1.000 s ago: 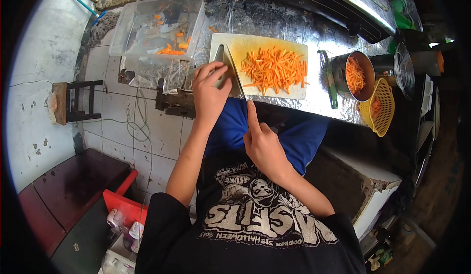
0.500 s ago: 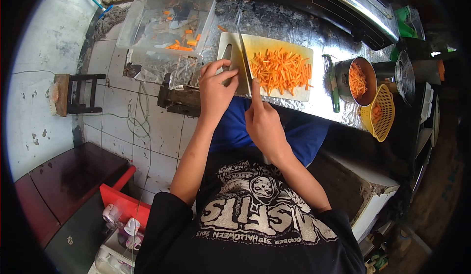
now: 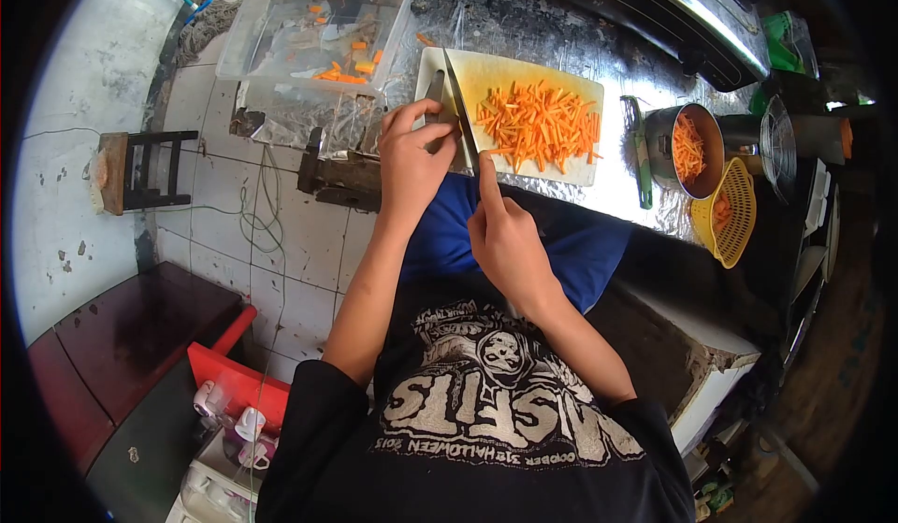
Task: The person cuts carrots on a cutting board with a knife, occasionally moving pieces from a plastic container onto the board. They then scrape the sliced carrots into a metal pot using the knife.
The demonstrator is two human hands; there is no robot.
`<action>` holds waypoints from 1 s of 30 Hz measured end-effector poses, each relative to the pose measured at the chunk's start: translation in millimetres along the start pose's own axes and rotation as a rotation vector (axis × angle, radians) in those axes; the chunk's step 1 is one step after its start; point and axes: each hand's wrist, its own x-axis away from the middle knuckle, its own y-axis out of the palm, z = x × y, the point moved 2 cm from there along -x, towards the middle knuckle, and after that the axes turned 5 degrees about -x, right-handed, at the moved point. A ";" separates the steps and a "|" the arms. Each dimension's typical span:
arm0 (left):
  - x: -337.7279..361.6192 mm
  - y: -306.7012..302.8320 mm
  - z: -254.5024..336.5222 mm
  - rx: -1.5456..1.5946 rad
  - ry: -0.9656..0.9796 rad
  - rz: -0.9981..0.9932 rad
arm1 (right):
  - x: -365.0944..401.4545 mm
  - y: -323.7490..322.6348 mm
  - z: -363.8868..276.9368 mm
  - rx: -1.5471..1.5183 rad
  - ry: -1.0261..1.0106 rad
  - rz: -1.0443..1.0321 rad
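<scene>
In the head view, my right hand is closed on a knife, index finger stretched along it near the handle. The long blade points away from me across the left part of a pale cutting board. My left hand is on the blade's left side, fingers and thumb bent with the tips close to the blade. Anything between those fingertips is hidden. Right of the blade lies a heap of orange carrot sticks.
A clear plastic container with carrot pieces stands left of the board. To the right are a metal pot of carrot shreds, a yellow basket and a green-handled tool. A black stove stands behind.
The knife's tip has swung slightly left, and the blade lies at more of a slant. Both hands stay nearly in place; the view has shifted a little.
</scene>
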 end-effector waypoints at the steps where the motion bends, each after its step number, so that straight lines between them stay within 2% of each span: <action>1: 0.2 0.0 0.1 -0.001 -0.004 -0.002 | 0.2 0.6 0.2 0.011 0.003 0.000; 7: -0.9 0.9 -1.6 -0.019 0.001 -0.018 | -14.6 11.5 -2.0 0.088 -0.001 0.040; 15: 1.4 0.4 -1.8 -0.035 0.000 -0.005 | -41.7 -3.2 1.4 0.003 -0.023 0.093; 17: 1.7 -0.3 -2.8 -0.039 0.014 0.000 | -38.1 -5.7 4.3 0.005 -0.168 0.121; 30: 2.4 0.7 -3.5 0.000 0.029 0.008 | -24.6 2.1 5.6 -0.048 -0.103 0.014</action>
